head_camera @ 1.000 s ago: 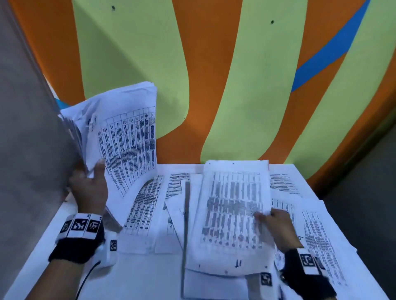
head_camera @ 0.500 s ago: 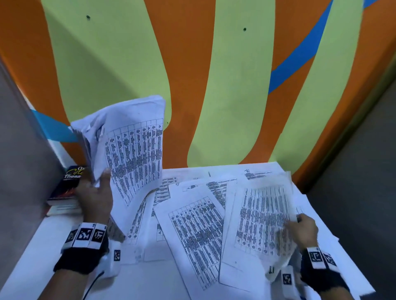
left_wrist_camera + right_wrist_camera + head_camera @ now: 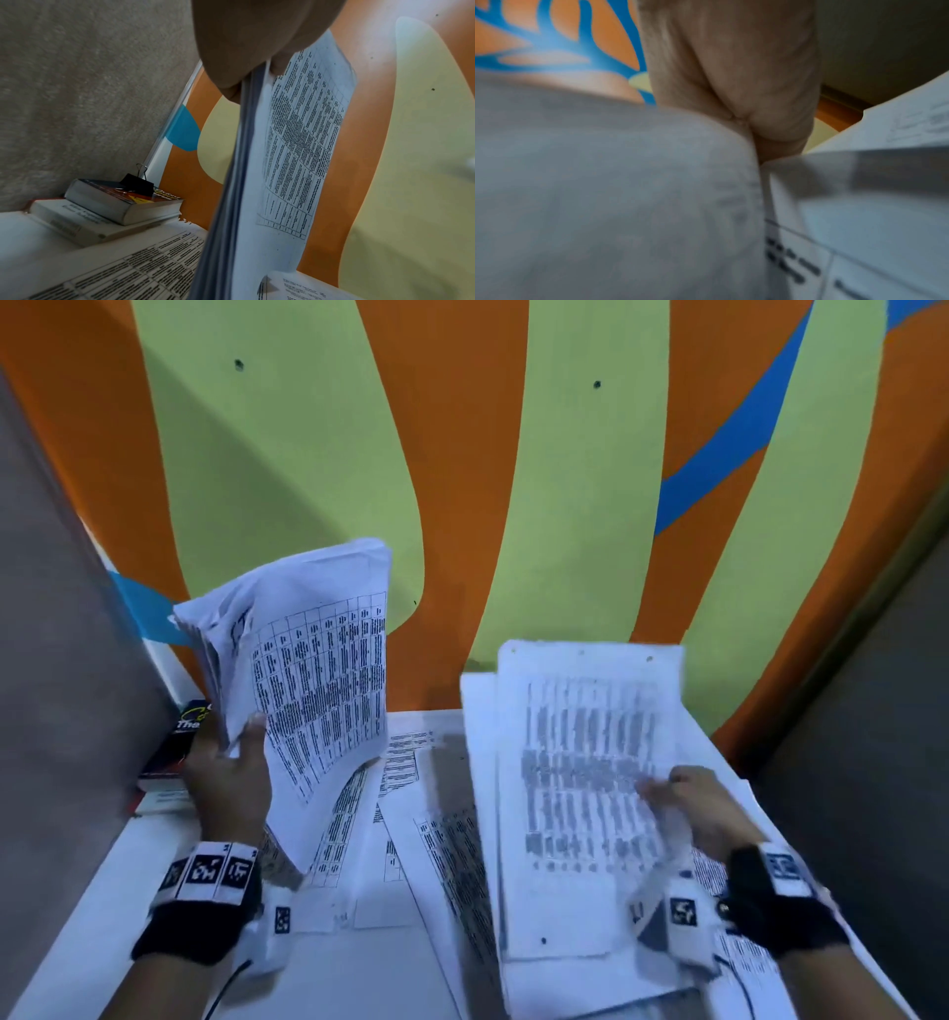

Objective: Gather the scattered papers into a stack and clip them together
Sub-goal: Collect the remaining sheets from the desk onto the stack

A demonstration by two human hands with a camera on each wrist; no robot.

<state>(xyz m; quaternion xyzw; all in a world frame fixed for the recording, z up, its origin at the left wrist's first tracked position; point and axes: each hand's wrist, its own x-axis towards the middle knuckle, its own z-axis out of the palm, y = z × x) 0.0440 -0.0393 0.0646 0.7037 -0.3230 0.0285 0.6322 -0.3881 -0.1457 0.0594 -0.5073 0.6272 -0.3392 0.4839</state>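
My left hand grips a thick bundle of printed papers upright above the table's left side; the left wrist view shows thumb and fingers clamped on the bundle's edge. My right hand pinches a lifted sheet with blurred tables by its right edge, raised over the loose papers that lie spread on the white table. In the right wrist view the sheet is blurred and fills the left. A black binder clip sits on a stack of books at the back left.
The books stand in the table's back left corner against a grey panel. An orange, green and blue painted wall rises right behind the table. More sheets reach the right edge. A dark wall closes the right side.
My right hand has lifted its sheet higher and drawn it toward the middle. The left hand's bundle has stayed upright in about the same place. The head view has shifted.
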